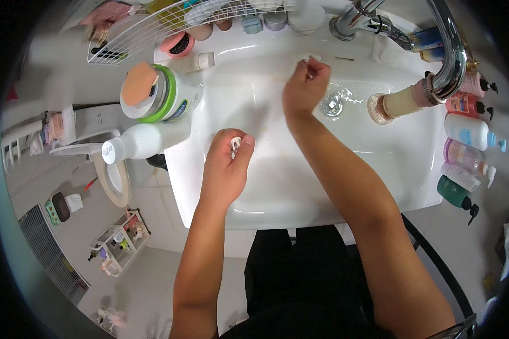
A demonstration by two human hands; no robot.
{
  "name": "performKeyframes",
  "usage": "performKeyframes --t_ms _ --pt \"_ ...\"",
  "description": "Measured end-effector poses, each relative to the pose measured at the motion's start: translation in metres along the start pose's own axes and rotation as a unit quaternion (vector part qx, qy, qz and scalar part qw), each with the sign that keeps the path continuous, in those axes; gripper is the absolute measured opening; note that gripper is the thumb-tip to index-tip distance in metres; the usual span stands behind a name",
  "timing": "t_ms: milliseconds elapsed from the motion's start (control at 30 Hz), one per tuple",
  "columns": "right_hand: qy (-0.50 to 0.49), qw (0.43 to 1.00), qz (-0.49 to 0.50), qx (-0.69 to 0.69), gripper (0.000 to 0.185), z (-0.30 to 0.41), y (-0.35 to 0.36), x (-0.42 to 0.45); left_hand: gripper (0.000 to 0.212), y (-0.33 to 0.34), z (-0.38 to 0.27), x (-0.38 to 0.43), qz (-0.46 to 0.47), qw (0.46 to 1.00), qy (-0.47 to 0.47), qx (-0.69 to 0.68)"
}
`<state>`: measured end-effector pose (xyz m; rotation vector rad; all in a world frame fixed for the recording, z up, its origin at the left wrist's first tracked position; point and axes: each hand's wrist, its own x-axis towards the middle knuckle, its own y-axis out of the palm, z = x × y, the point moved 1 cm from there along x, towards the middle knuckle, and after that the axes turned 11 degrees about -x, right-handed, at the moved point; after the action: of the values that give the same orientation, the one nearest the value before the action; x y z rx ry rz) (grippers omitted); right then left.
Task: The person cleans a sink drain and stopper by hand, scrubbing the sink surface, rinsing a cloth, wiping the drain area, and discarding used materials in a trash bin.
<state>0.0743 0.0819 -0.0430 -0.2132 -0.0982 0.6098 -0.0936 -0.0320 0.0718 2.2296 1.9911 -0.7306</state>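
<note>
My left hand (225,167) is closed around a small white object (236,145), which shows between thumb and curled fingers; its exact kind is unclear. It hovers over the left part of the white ceramic washbasin (271,186). My right hand (306,89) is at the basin's back wall, fingers curled together. A bit of white material (309,56), perhaps cotton or tissue, shows at its fingertips, mostly hidden. Just right of that hand lies the metal drain (332,106), with wet, shiny water around it. A thin dark slit or strip (344,59) marks the back wall.
A chrome faucet (449,55) with a spout extension (401,104) reaches over the basin's right. Several pump bottles line the right edge, one green (453,190). On the left stand a white bottle (144,142) and a green-rimmed tub (178,95). A wire rack (152,31) sits behind.
</note>
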Motion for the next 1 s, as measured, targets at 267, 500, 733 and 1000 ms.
performKeyframes --t_ms 267,500,733,1000 --pt "-0.196 0.968 0.157 -0.01 0.008 -0.002 0.046 -0.044 0.031 0.013 0.001 0.003 -0.047 0.993 -0.009 -0.106" --pt "-0.115 0.988 -0.065 -0.081 0.013 -0.061 -0.078 0.12 0.034 0.031 -0.003 0.007 -0.002 0.996 -0.008 -0.091" --pt "-0.151 0.977 -0.023 -0.15 0.008 -0.05 -0.046 0.072 0.036 0.047 0.002 0.007 0.022 0.996 -0.002 -0.082" --pt "-0.126 0.98 0.047 0.146 0.016 -0.045 -0.053 0.09 0.038 0.086 -0.013 0.017 0.06 0.997 -0.017 -0.055"
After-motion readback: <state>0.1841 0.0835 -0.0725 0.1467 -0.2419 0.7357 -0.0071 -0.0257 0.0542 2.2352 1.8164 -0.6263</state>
